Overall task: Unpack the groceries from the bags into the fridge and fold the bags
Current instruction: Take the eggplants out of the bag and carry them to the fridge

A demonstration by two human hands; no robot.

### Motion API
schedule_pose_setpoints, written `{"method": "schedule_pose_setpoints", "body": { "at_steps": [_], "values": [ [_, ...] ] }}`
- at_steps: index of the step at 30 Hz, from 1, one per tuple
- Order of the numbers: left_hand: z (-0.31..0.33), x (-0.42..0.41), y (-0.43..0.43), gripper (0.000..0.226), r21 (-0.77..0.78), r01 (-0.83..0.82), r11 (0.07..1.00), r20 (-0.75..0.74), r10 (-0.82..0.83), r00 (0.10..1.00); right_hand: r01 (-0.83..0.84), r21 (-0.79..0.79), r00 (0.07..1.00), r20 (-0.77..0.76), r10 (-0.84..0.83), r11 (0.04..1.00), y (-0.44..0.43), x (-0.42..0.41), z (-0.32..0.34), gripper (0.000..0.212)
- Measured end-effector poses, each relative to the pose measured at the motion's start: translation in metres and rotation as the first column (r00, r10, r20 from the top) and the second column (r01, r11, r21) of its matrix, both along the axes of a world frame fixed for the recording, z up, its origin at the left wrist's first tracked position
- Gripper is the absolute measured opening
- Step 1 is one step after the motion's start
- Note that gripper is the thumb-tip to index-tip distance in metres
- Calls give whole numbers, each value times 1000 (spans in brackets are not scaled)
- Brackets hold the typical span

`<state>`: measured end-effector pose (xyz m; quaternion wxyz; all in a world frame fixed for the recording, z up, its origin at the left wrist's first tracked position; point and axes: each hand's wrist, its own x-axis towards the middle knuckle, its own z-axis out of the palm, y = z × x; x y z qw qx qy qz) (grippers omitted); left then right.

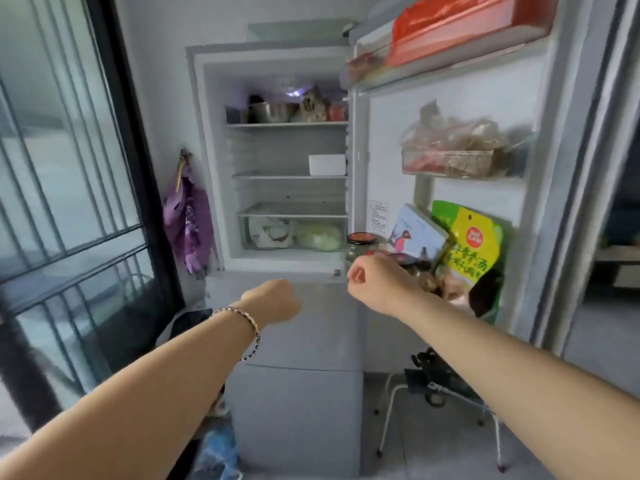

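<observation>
Both arms extended forward, roughly parallel, forearms bare. Left hand (277,299) sits lower, curled into a loose fist, back of the hand toward camera, fingers hidden; beaded bracelet (242,318) on that wrist. Right hand (375,280) higher and further forward, wrist bent left, grip closed in a fist with thumb side facing left. Nothing visible in either fist. Hands well apart, not touching.
</observation>
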<state>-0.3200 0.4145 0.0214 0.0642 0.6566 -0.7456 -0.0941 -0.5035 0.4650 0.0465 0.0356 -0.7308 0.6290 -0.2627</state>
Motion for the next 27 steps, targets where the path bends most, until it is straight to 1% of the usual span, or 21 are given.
{"method": "schedule_pose_setpoints", "body": {
  "at_steps": [1,2,4,6,9,13,14,16,17,18,20,21,22,23,25,27],
  "values": [
    [-6,23,6,21,24,-33,999,17,33,999,-66,143,996,-52,74,988,-3,25,-2,17],
    [-13,50,13,21,35,-69,997,37,68,997,-127,240,981,-111,157,962,-8,54,-6,17],
    [-24,101,30,28,5,-146,989,68,145,987,-206,356,933,-211,293,912,-13,110,-12,22],
    [-32,155,57,34,-18,-258,966,97,259,961,-286,417,882,-238,407,863,-15,174,-20,30],
    [-51,235,106,34,16,-446,895,84,443,893,-430,499,744,-275,608,752,2,276,-37,30],
    [-80,308,181,27,50,-682,730,57,679,731,-588,527,569,-271,776,614,39,385,-69,30],
    [-85,323,202,27,46,-730,682,63,727,683,-625,532,510,-277,815,572,51,412,-76,27],
    [-89,346,244,28,50,-825,563,59,823,566,-698,523,391,-292,873,488,78,459,-90,21],
    [-90,355,266,27,50,-871,489,65,869,491,-732,517,329,-300,895,443,94,479,-96,21],
    [-93,364,292,27,48,-914,403,64,912,405,-775,502,251,-312,916,384,116,501,-103,22],
    [-99,368,339,26,53,-973,223,17,974,224,-846,462,117,-329,937,268,160,528,-112,26],
    [-103,364,364,26,57,-991,124,-1,992,125,-871,451,35,-343,939,197,184,536,-117,28],
    [-108,357,393,26,71,-997,17,-6,1000,16,-887,451,-76,-353,933,99,214,541,-123,29],
    [-113,348,416,26,90,-993,-71,-16,997,-73,-893,449,-171,-360,917,10,238,541,-128,30],
    [-120,321,463,26,117,-960,-255,-20,966,-259,-874,455,-350,-345,871,-171,291,536,-139,31],
    [-126,285,513,27,148,-889,-434,-14,898,-440,-811,475,-518,-312,796,-342,348,519,-147,30]
  ]
}}
